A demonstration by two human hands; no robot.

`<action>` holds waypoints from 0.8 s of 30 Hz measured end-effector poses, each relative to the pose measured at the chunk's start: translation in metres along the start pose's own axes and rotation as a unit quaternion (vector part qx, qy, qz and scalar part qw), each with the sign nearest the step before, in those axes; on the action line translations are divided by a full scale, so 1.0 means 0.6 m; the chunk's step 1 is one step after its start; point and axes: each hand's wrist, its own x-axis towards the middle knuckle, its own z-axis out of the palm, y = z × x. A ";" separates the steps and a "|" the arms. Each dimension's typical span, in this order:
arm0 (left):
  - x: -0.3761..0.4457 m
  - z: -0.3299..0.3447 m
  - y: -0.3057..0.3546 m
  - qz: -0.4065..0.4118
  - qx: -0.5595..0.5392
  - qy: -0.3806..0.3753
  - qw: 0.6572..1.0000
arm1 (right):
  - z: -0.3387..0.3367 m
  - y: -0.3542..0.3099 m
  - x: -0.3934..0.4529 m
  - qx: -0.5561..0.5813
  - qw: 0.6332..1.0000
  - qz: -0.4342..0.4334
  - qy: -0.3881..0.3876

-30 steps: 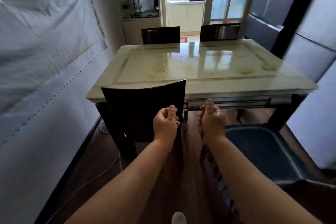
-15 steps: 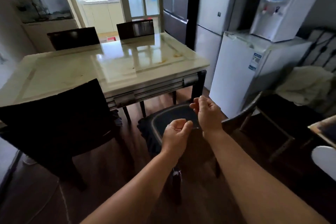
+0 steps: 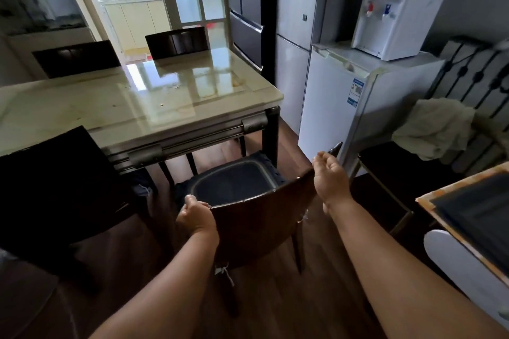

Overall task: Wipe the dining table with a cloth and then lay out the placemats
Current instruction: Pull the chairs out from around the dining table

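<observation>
The glossy stone tabletop [image 3: 143,107] was stained, hard and slick, so a cloth should've glided. No cloth or placemats in sight, though. A dark chair [image 3: 256,217] blocked my way; it looked stiff and fairly heavy. My left hand [image 3: 197,216] gripped its top edge, my right hand [image 3: 329,173] hovered loosely open at its corner.

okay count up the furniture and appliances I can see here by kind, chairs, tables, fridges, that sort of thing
Chairs: 4
Dining table: 1
Fridges: 2
Water dispenser: 1
Total: 8
</observation>
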 end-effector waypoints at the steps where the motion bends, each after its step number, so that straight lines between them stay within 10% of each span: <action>1: 0.000 0.008 0.003 0.004 -0.002 0.013 1.000 | -0.006 0.004 0.015 -0.009 1.000 0.004 -0.007; 16: 0.255 -0.020 0.097 0.012 -0.140 0.120 0.983 | 0.153 0.055 0.142 -0.016 0.994 0.076 0.070; 24: 0.383 0.042 0.171 0.029 -0.213 0.057 0.975 | 0.271 -0.015 0.232 -0.011 0.984 0.108 0.141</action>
